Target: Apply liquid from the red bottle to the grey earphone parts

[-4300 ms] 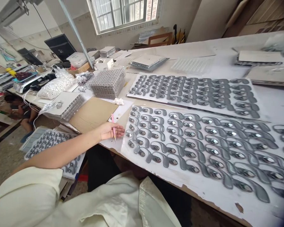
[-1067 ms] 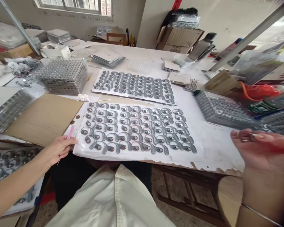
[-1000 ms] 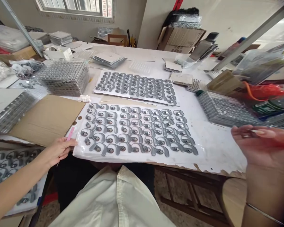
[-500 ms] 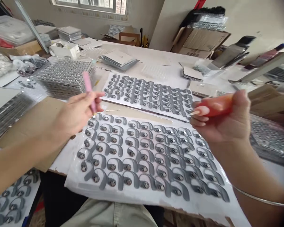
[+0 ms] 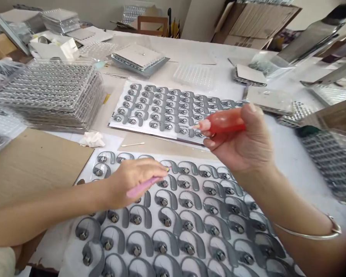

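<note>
My left hand (image 5: 132, 181) is closed around a thin pink stick (image 5: 145, 186) and rests on the near white sheet (image 5: 60, 238), its tip among several grey hook-shaped parts (image 5: 187, 223) with shiny round centres. My right hand (image 5: 242, 142) hovers above the same sheet, gripping a small red squeeze bottle (image 5: 223, 122) whose pale nozzle points left. A thin bangle (image 5: 314, 234) circles that wrist. A second sheet of the same grey parts (image 5: 167, 109) lies just behind.
A tall stack of clear blister trays (image 5: 49, 92) stands at the left, brown cardboard (image 5: 25, 169) in front of it. A crumpled tissue (image 5: 92, 139) and a thin stick (image 5: 132, 144) lie between the sheets. More trays (image 5: 138, 57) and boxes (image 5: 259, 19) crowd the back.
My view has dropped closer to the table. My left hand came down from the air onto the near sheet with the pink stick. My right hand moved left with the red bottle.
</note>
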`<state>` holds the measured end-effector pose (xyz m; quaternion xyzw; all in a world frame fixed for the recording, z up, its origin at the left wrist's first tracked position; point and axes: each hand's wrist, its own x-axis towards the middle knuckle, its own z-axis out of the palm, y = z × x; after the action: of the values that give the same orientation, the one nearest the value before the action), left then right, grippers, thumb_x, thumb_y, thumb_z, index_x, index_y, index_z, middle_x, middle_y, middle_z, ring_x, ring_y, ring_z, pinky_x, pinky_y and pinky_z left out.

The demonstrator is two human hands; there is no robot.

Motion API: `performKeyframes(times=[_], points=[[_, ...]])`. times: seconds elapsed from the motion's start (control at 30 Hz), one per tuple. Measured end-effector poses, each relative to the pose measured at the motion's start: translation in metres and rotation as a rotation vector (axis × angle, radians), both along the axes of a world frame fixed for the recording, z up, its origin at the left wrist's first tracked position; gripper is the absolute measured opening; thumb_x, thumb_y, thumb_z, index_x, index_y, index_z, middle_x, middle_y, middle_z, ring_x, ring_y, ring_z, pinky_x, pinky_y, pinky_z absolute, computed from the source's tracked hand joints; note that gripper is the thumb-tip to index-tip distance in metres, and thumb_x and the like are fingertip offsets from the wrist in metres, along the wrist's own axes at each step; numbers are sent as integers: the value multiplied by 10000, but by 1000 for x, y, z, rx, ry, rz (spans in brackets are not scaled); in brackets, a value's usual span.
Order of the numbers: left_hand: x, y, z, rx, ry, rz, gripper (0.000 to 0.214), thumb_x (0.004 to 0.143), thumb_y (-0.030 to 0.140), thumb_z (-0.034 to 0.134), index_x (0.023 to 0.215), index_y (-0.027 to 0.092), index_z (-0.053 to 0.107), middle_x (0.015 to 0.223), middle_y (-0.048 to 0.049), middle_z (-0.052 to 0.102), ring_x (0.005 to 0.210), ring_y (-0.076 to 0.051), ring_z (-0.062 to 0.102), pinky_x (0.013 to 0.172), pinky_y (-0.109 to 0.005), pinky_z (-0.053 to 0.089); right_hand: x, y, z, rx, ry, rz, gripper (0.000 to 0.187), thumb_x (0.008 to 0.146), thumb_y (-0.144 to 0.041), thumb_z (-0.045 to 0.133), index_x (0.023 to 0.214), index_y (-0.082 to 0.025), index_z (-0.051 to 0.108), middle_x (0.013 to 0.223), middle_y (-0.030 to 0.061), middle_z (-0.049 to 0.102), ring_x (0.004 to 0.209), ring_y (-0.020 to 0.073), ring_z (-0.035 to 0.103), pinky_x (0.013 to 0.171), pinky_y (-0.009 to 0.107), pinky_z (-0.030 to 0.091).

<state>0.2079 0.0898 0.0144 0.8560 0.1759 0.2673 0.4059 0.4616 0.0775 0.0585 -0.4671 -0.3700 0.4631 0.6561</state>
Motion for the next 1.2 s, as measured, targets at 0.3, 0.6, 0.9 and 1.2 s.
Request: performKeyframes(times=[0.3, 0.6, 0.9, 1.2], points=[[1, -8, -10, 252, 229, -124, 300, 953, 180, 433, 1029, 175, 723, 1165, -175, 674, 1072, -281, 662, 945, -470, 529, -34, -11, -27, 67, -175, -38, 329, 776, -522, 682, 696, -243, 527, 548, -21, 578, 457, 138, 546, 328, 252, 332], [5, -10, -13, 930, 63, -48, 225, 886, 71, 472, 899, 88, 696, 941, -156, 741, 620, -186, 661, 511, -296, 523, -44, -27, -39, 308, -752, -217, 306, 775, -506, 689, 677, -226, 611, 663, 17, 615, 593, 150, 580, 569, 312, 482], [8, -14, -23, 985, 21, 20, 131, 845, 48, 536, 821, 52, 664, 838, -153, 730, 588, -177, 641, 494, -294, 514, -46, -27, -45, 505, -906, -145, 117, 793, -272, 693, 813, -232, 585, 611, -16, 600, 530, 133, 549, 484, 279, 453], [9, -16, -24, 1041, 40, -1, 116, 815, 46, 540, 794, 59, 654, 770, -170, 717, 564, -193, 625, 479, -302, 489, -47, -27, -53, 511, -987, -140, 144, 794, -282, 699, 839, -213, 581, 620, -21, 603, 550, 122, 564, 509, 263, 466]])
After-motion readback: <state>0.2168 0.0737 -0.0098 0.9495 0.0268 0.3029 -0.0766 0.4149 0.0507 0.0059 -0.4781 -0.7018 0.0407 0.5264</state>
